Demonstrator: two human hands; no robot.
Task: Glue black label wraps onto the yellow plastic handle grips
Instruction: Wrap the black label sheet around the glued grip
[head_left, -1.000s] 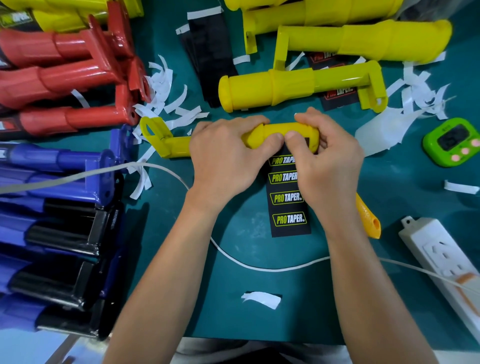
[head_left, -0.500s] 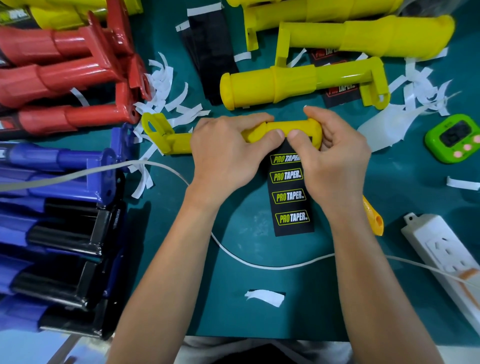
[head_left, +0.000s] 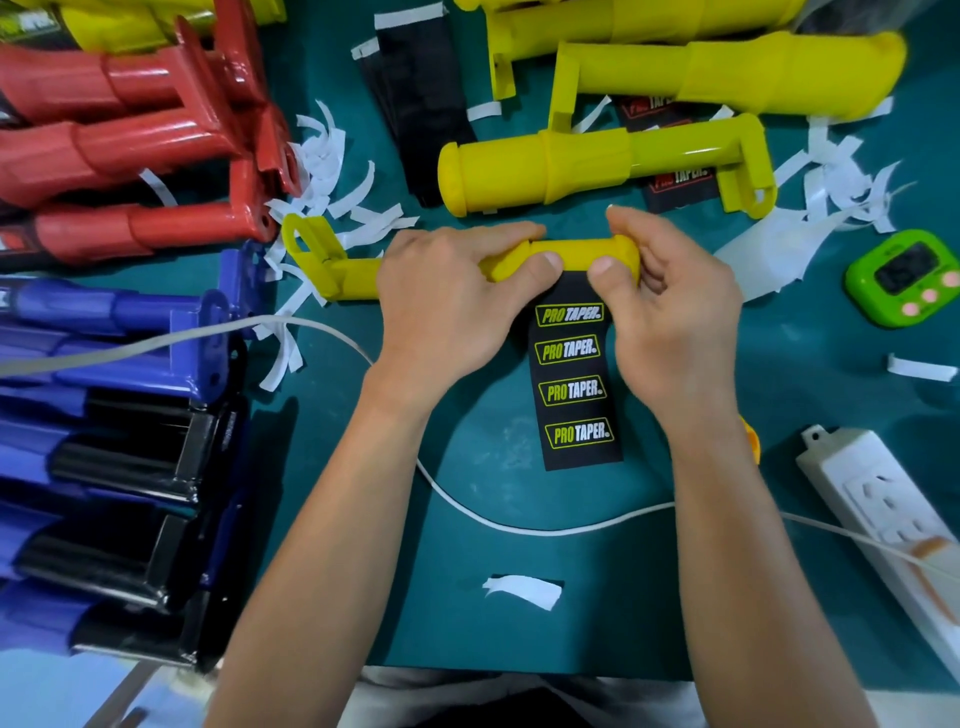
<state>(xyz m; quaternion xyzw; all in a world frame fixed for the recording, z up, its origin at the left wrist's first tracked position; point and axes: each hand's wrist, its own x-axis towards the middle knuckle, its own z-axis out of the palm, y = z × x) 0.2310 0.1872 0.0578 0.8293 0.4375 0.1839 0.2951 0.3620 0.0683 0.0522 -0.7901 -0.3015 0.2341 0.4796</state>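
Item: yellow handle grip (head_left: 576, 250), one in hand, lying crosswise just above the counter (head_left: 467, 525), its looped bracket end sticking out past the left hand (head_left: 441, 306).

Black label wrap (head_left: 574, 384), one, is lying flat on the counter toward the person. It is carrying four PRO TAPER marks, and its top edge is meeting the underside of the grip between the two thumbs.

Left fingers (head_left: 493, 231) are curling narrowly over the grip's middle, the thumb pressing the label's top edge against it. The right hand (head_left: 670, 312) is cupping the grip's rounded end, its fingers (head_left: 639, 223) bending over the top and its thumb pressing the label beside the left thumb.

Also lying about:
- three spare yellow grips (head_left: 571, 166) beyond the hands
- at least three red grips (head_left: 130, 150) at far left
- one green timer (head_left: 906, 278)
- one power strip (head_left: 883, 514)
- one white cable (head_left: 545, 529)
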